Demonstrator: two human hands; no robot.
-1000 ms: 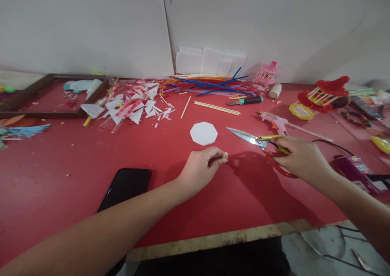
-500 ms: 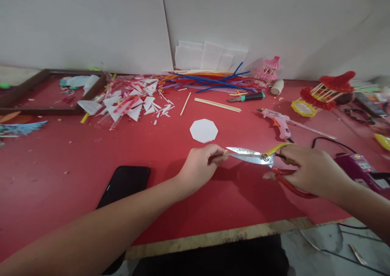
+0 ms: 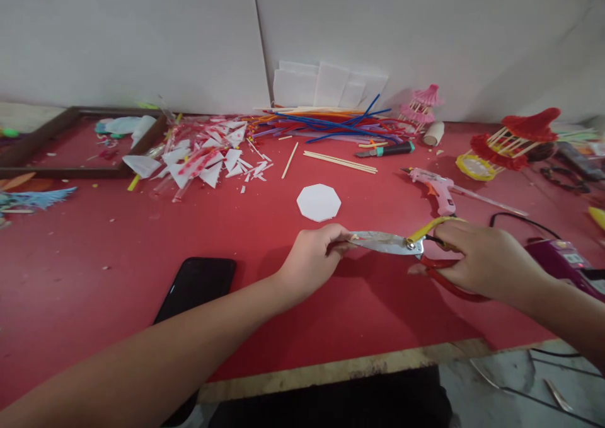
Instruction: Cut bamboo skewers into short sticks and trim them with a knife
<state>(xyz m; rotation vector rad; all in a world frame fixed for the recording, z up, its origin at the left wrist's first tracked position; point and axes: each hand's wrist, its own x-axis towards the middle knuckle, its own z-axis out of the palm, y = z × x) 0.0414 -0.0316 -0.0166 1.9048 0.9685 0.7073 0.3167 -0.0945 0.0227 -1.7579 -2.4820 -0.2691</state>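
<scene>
My right hand [image 3: 486, 258] grips a pair of scissors [image 3: 385, 242] by yellow and red handles, its blades nearly closed and pointing left. At the blade tips, my left hand [image 3: 316, 258] pinches a small pale stick, mostly hidden by the fingers; only its light end shows. Just beyond the left hand lies a white octagonal piece of card [image 3: 319, 202], flat on the red table [image 3: 265, 226]. Behind it rest thin wooden sticks [image 3: 340, 162] and one shorter stick [image 3: 290, 160].
A black phone [image 3: 198, 283] lies by my left forearm. To the right are a pink glue gun [image 3: 437, 188], a utility knife [image 3: 385, 150] and a red-topped stick model [image 3: 515, 141]. Paper scraps [image 3: 208, 157], pipe cleaners [image 3: 331, 125] and a brown frame [image 3: 61, 173] sit farther back.
The scissor blades have closed from partly apart to nearly together at my left fingertips. Both hands keep almost the same place; the view has shifted slightly.
</scene>
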